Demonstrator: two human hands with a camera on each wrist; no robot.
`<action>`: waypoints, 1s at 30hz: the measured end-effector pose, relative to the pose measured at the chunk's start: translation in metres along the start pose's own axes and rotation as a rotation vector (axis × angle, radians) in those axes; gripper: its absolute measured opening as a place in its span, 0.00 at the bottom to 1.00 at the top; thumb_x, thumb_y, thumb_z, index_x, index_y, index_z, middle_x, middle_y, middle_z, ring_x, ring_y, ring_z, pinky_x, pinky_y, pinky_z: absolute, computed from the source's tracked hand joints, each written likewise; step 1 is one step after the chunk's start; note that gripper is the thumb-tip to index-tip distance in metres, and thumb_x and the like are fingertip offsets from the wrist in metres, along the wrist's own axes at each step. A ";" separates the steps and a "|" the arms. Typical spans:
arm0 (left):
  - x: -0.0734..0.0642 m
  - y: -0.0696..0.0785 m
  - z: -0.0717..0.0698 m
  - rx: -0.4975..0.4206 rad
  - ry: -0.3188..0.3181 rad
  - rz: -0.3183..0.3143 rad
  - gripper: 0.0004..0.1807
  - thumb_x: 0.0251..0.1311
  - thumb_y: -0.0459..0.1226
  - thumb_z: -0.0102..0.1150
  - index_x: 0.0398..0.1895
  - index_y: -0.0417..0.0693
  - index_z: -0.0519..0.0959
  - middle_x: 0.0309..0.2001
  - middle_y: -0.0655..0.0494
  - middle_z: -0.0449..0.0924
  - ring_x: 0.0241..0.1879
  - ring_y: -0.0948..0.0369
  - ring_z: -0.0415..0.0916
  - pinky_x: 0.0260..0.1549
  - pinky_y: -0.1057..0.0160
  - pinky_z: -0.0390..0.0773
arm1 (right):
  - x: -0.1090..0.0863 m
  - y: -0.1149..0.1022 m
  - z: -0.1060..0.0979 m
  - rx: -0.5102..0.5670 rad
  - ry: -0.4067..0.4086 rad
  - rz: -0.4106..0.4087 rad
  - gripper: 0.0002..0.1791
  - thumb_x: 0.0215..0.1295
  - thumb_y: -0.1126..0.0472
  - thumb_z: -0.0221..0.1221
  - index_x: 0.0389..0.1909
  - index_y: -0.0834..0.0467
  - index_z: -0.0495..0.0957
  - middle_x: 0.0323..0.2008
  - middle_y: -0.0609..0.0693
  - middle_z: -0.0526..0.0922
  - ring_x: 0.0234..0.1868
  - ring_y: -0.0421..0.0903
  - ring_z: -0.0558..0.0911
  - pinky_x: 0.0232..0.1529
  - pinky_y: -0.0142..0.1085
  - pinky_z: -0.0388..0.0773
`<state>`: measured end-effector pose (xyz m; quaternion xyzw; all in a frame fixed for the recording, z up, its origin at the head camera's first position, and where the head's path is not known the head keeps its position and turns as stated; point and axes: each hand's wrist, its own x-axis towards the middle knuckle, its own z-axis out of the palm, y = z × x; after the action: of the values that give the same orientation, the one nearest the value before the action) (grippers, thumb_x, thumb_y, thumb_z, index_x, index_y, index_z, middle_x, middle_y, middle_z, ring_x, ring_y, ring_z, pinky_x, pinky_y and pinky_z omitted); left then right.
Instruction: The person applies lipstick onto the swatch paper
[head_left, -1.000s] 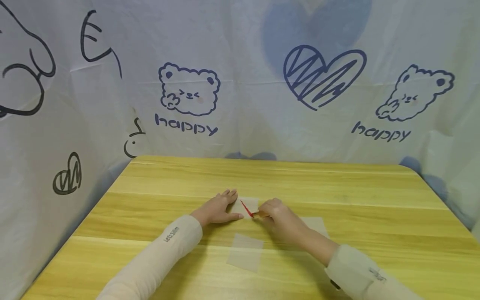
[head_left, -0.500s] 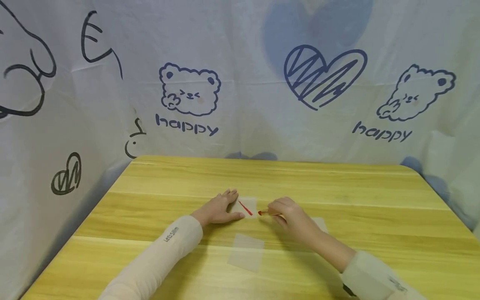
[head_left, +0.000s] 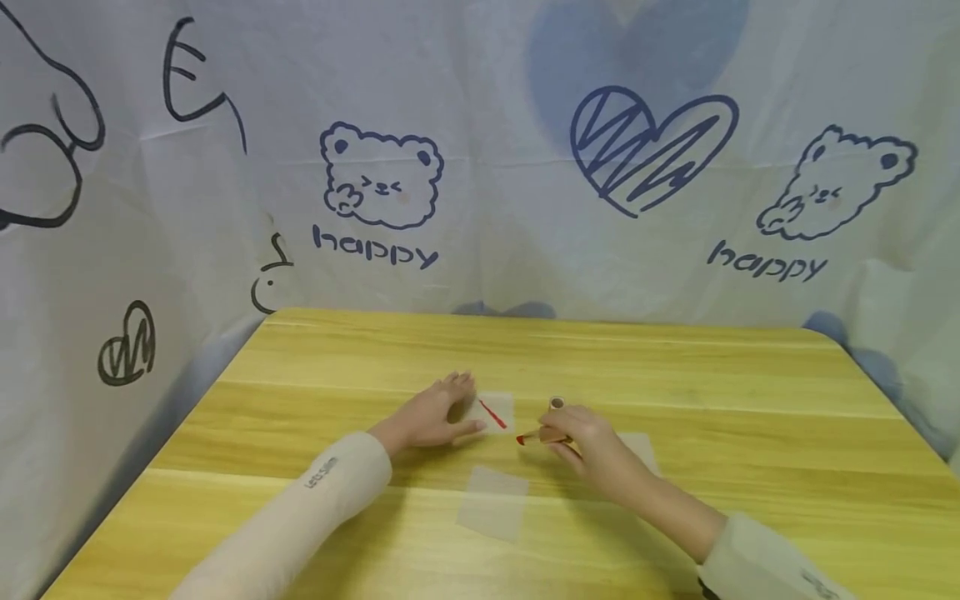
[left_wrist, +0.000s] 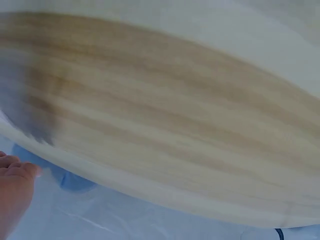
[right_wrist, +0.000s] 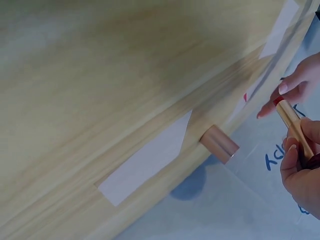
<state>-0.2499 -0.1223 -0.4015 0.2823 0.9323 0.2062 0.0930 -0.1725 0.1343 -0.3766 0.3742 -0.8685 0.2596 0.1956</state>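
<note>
Lipstick [right_wrist: 294, 126] with a red tip is held in the right hand [head_left: 596, 442], above the middle of the tabletop [head_left: 750, 400]. That hand's grip is closed, thumb and fingers pinching the gold tube, and the tip points leftward, just off the near right corner of a pale paper square [head_left: 505, 407]. A slanting red stroke [head_left: 492, 414] crosses this square. Beyond the right hand, near its knuckles, a copper-coloured cap [right_wrist: 220, 144] stands upright with its hollow end up.

At the left edge of the stroked square is the left hand [head_left: 427, 415], its grip spread, thumb apart from the fingers and holding nothing; whether it presses the paper cannot be told. A second square [head_left: 492, 502] lies nearer the person, and a third [head_left: 639, 450] is partly hidden behind the right wrist. Behind the tabletop hangs a white cloth [head_left: 495, 217] printed with bears, hearts and "happy". Both sleeves [head_left: 277, 517] are pale.
</note>
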 end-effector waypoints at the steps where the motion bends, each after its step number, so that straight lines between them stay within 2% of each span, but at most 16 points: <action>1: -0.001 0.001 0.000 0.004 -0.002 0.005 0.42 0.61 0.56 0.51 0.70 0.40 0.54 0.73 0.45 0.48 0.73 0.47 0.42 0.70 0.46 0.48 | -0.001 -0.001 0.000 0.005 -0.005 0.005 0.16 0.47 0.74 0.66 0.40 0.67 0.78 0.37 0.55 0.83 0.39 0.49 0.82 0.39 0.34 0.82; 4: -0.007 0.003 -0.002 0.008 -0.018 0.030 0.43 0.61 0.57 0.51 0.70 0.40 0.53 0.73 0.46 0.48 0.73 0.47 0.42 0.70 0.48 0.47 | -0.003 -0.004 0.000 0.016 -0.021 0.022 0.16 0.48 0.73 0.66 0.40 0.67 0.78 0.38 0.57 0.83 0.39 0.50 0.82 0.39 0.35 0.82; 10: -0.024 0.009 -0.001 0.006 -0.039 0.076 0.43 0.61 0.57 0.51 0.70 0.40 0.54 0.73 0.46 0.49 0.72 0.46 0.43 0.69 0.46 0.49 | -0.006 -0.007 0.001 0.090 -0.060 0.049 0.13 0.51 0.72 0.63 0.40 0.68 0.78 0.37 0.57 0.83 0.35 0.47 0.82 0.36 0.29 0.81; 16: -0.040 0.016 0.004 -0.019 -0.068 0.102 0.42 0.61 0.55 0.52 0.70 0.40 0.54 0.73 0.46 0.48 0.72 0.45 0.44 0.69 0.45 0.50 | -0.007 -0.011 0.001 0.118 -0.091 0.082 0.14 0.53 0.72 0.63 0.42 0.69 0.77 0.38 0.58 0.82 0.35 0.47 0.82 0.35 0.27 0.81; 20: -0.048 0.020 0.009 -0.012 -0.094 0.138 0.42 0.61 0.56 0.52 0.70 0.40 0.55 0.73 0.45 0.48 0.72 0.46 0.43 0.69 0.46 0.49 | -0.006 -0.014 0.002 0.150 -0.106 0.112 0.15 0.52 0.72 0.63 0.43 0.69 0.75 0.37 0.59 0.81 0.32 0.44 0.81 0.30 0.25 0.79; 26: -0.056 0.025 0.016 -0.014 -0.114 0.148 0.43 0.59 0.57 0.53 0.70 0.42 0.55 0.73 0.46 0.48 0.73 0.48 0.42 0.70 0.47 0.48 | -0.003 -0.018 0.006 0.196 -0.105 0.098 0.13 0.50 0.72 0.65 0.38 0.67 0.76 0.32 0.55 0.82 0.27 0.34 0.73 0.23 0.23 0.72; 30: -0.061 0.026 0.021 -0.008 -0.109 0.153 0.44 0.58 0.58 0.53 0.70 0.42 0.55 0.73 0.47 0.48 0.73 0.49 0.42 0.70 0.48 0.48 | -0.001 -0.021 0.010 0.200 -0.108 0.076 0.12 0.49 0.72 0.65 0.36 0.65 0.76 0.33 0.54 0.82 0.28 0.36 0.76 0.24 0.23 0.74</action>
<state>-0.1815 -0.1303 -0.4058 0.3630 0.9007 0.2008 0.1287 -0.1575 0.1163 -0.3787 0.3722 -0.8611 0.3316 0.1001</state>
